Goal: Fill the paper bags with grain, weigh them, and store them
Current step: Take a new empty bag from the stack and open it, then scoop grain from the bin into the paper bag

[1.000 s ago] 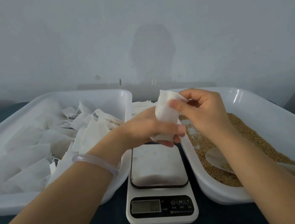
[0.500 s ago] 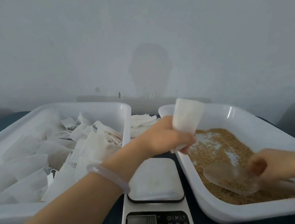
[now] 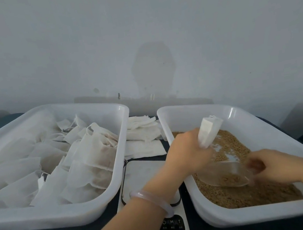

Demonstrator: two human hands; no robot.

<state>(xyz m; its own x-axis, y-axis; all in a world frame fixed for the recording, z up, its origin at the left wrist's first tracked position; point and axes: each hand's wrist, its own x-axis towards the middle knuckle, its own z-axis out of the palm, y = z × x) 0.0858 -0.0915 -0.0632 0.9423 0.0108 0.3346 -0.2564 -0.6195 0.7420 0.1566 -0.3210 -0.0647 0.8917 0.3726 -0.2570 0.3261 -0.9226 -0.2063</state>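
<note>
Round whatever of filling, lol
Left hand [image 3: 187, 148] grips the bag [image 3: 208, 133], right hand [image 3: 274, 165] the loaded scoop [image 3: 227, 177]; filled bags [image 3: 92, 158] left of them, weighing next.

filled-bag tray [image 3: 120, 201] left | scale [image 3: 147, 174] centre | grain tray [image 3: 244, 115] right

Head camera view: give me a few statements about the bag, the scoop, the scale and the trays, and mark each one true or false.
1. The left hand holds a paper bag above the grain tray. True.
2. The right hand is empty. False: it grips a clear scoop with grain in it.
3. A bag lies on the scale. False: the part of its platform that shows is bare.
4. The left tray holds many white bags. True.
</note>
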